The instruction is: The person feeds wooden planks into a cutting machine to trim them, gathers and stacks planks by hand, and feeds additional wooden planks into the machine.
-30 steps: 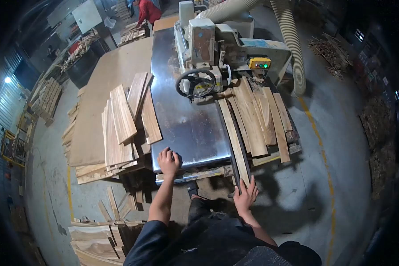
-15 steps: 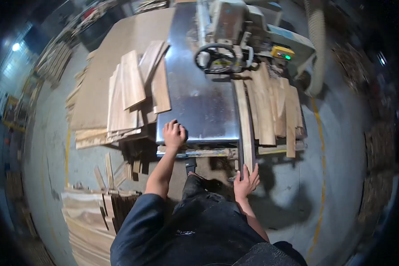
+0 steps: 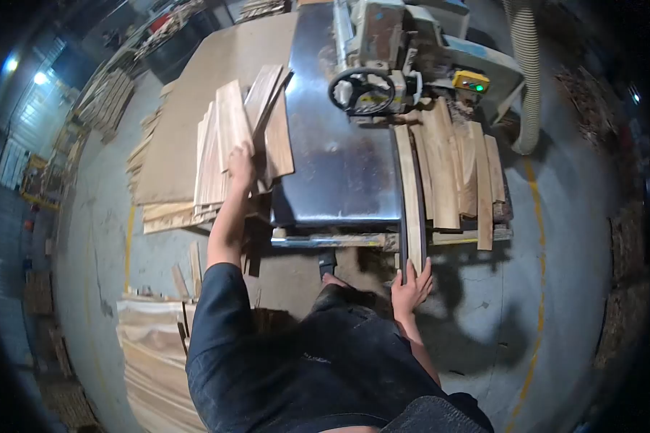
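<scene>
My left hand point(image 3: 240, 167) is at the near end of a pale wooden board point(image 3: 231, 112), its fingers curled over that end. The board lies on top of a loose stack of boards point(image 3: 208, 162) left of the steel machine table point(image 3: 336, 184). Lower right, my right hand point(image 3: 412, 290) has its fingers spread and touches the near end of a narrow wooden strip point(image 3: 411, 198). That strip lies lengthwise in a dark-edged track, its far end running under the machine head point(image 3: 383, 90) with the black handwheel point(image 3: 362, 92).
Several cut boards point(image 3: 444, 169) lie right of the track. A yellow control box point(image 3: 471, 81) with a green light and a ribbed hose point(image 3: 529, 79) stand behind them. More stacked wood point(image 3: 155, 346) is on the floor at lower left.
My left hand has gone from the steel table's front edge forward and left onto the board. The right hand stays at the strip's near end. The view has shifted slightly.
</scene>
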The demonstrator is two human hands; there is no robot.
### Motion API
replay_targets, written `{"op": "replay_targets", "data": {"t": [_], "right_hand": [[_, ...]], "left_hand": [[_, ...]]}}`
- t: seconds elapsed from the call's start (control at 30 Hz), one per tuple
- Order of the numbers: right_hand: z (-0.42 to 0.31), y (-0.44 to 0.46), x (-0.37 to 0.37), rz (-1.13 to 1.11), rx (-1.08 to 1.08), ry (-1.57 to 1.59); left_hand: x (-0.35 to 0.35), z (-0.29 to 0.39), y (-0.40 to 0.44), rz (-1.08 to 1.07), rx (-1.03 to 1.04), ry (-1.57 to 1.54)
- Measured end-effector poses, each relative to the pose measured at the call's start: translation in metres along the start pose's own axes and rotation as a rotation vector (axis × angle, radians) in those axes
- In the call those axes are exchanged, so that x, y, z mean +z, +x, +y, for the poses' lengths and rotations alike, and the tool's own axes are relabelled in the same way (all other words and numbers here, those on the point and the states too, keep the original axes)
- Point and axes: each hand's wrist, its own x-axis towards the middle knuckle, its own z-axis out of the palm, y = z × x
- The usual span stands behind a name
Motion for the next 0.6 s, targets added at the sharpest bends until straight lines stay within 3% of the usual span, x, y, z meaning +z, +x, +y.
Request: {"op": "replay_targets", "data": {"t": [0.1, 0.13, 0.17, 0.23, 0.3, 0.37, 0.43, 0.5, 0.6], "right_hand": [[0.001, 0.002, -0.002, -0.03, 0.025, -0.005], [0.001, 0.002, -0.002, -0.015, 0.027, -0.004], [-0.001, 0.003, -0.003, -0.002, 0.034, -0.004], [-0.002, 0.004, -0.002, 0.032, 0.02, -0.029], [0.0, 0.003, -0.002, 0.024, 0.018, -0.012], [0.003, 0.002, 0.002, 0.035, 0.009, -0.011], [0.004, 0.001, 0.003, 0.01, 0.024, -0.013], [0.006, 0.002, 0.002, 0.01, 0.01, 0.0], [0.007, 0.002, 0.001, -0.01, 0.013, 0.012]], "left_hand": [[-0.067, 0.051, -0.021, -0.062, -0.06, -0.233], [-0.089, 0.068, -0.042, 0.073, -0.06, -0.317], [-0.133, 0.089, -0.063, -0.008, -0.206, -0.581], [-0.089, 0.092, -0.115, 0.296, -0.212, -0.865], [-0.111, 0.118, -0.188, 0.114, -0.36, -1.144], [-0.108, 0.134, -0.254, 0.154, -0.13, -1.014], [-0.113, 0.159, -0.314, -0.046, -0.32, -1.187], [-0.126, 0.174, -0.349, -0.391, -0.671, -1.581], [-0.098, 0.189, -0.393, -0.429, -0.543, -1.586]]}}
